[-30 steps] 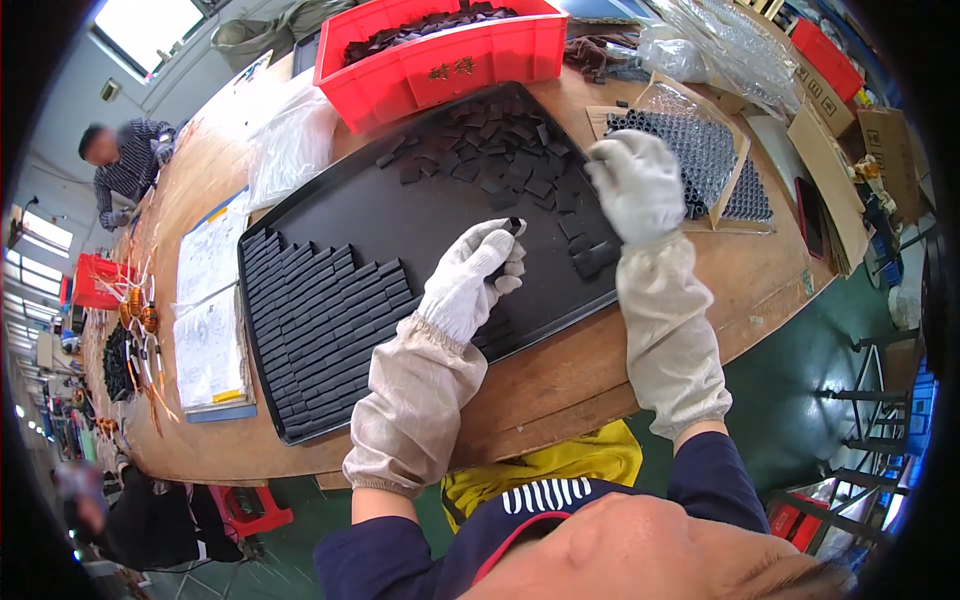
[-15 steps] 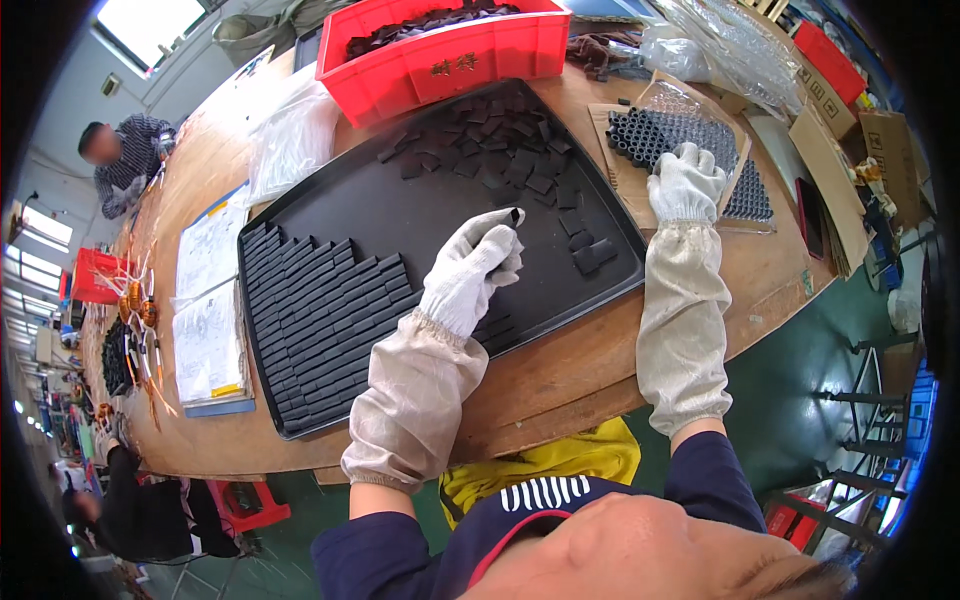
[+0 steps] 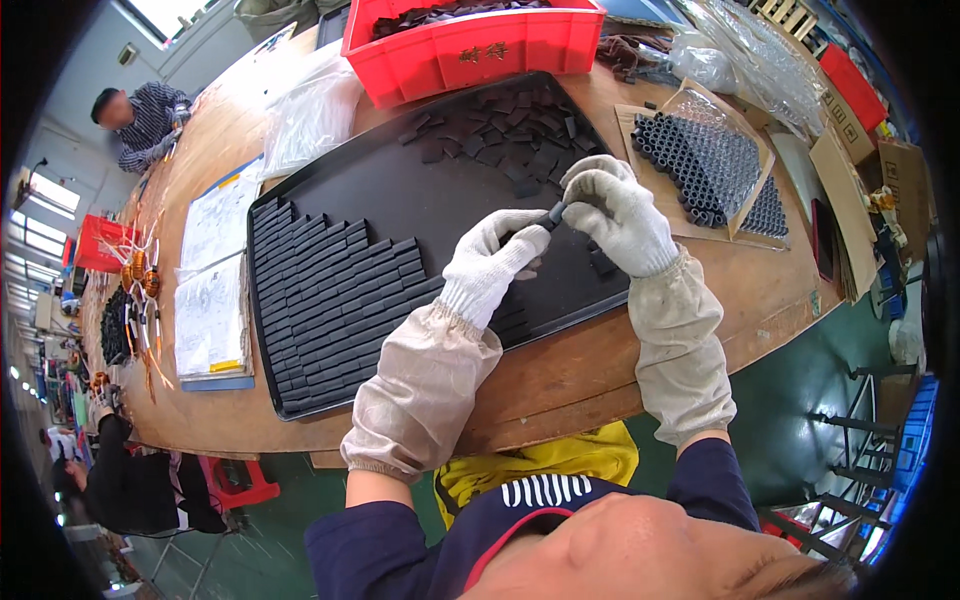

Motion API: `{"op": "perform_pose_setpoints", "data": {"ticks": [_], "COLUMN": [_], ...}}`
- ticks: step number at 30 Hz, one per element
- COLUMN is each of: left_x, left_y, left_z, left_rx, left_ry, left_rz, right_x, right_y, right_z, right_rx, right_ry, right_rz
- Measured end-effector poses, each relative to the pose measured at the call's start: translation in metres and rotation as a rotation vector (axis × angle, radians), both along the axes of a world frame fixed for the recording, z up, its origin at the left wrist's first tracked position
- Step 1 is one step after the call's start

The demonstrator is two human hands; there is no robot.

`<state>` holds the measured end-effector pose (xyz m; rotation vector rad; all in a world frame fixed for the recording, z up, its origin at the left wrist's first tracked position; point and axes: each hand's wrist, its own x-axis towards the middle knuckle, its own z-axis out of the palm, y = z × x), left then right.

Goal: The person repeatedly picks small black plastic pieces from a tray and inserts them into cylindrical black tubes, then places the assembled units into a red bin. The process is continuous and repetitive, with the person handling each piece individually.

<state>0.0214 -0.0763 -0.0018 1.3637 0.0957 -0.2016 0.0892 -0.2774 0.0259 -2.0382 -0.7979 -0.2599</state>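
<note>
- Half a second ago the right hand (image 3: 615, 215) was out over the tubes at the right; it has come back to the middle and now meets the left hand (image 3: 495, 260) above the tray (image 3: 420, 190).
- Both gloved hands are closed in a pinch on one small black piece (image 3: 551, 214), fingertips of each at either end, held just over the tray's right half.
- Loose black pieces (image 3: 500, 135) lie heaped in the tray's far right corner, just beyond the hands; neat rows of the same pieces (image 3: 330, 290) fill its left part, near the left forearm.
- A red bin (image 3: 470, 45) with a small yellow label on its front wall stands at the tray's far edge, dark parts inside.
- To the right of the hands a flat cardboard sheet (image 3: 745, 235) carries a clear bag of black tubes (image 3: 700, 160), standing close-packed.
- Clear plastic bags (image 3: 310, 115) lie at the tray's far left; printed white papers (image 3: 215, 290) in a sleeve lie left of it on the wooden surface (image 3: 560, 375).
- Brown cardboard boxes (image 3: 850, 160) sit at the far right edge, a second red bin (image 3: 95, 245) far left.
- Another person (image 3: 140, 120) sits at the far end.
</note>
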Motion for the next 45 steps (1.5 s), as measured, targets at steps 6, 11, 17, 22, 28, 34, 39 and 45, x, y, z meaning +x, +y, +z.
{"op": "perform_pose_setpoints", "data": {"ticks": [6, 11, 17, 22, 28, 34, 39, 45], "left_x": [0.001, 0.000, -0.001, 0.003, 0.017, 0.020, 0.019, 0.010], "left_y": [0.000, 0.001, 0.000, 0.008, 0.039, 0.043, 0.038, 0.021], "left_z": [0.000, 0.002, 0.002, 0.015, 0.003, -0.008, -0.003, 0.009], "left_rx": [0.020, 0.001, 0.016, -0.096, -0.783, -0.980, -0.982, -0.588], "left_ry": [0.005, -0.008, -0.007, -0.165, -0.031, 0.066, 0.109, 0.082], "left_rz": [0.013, 0.023, 0.043, 0.379, 0.382, 0.296, 0.260, 0.201], "right_x": [-0.003, -0.002, -0.001, 0.001, -0.016, -0.018, -0.023, -0.012], "right_y": [0.007, 0.008, 0.014, 0.020, 0.048, 0.044, 0.041, 0.039], "right_z": [0.001, 0.001, 0.000, -0.015, -0.044, -0.040, -0.034, -0.027], "right_rx": [-0.087, -0.060, -0.086, -0.004, -0.273, -0.426, -0.438, -0.120], "right_ry": [-0.171, -0.176, -0.317, -0.217, -0.220, -0.144, -0.130, -0.225], "right_rz": [0.025, 0.063, 0.164, 0.077, 0.195, 0.336, 0.408, 0.088]}}
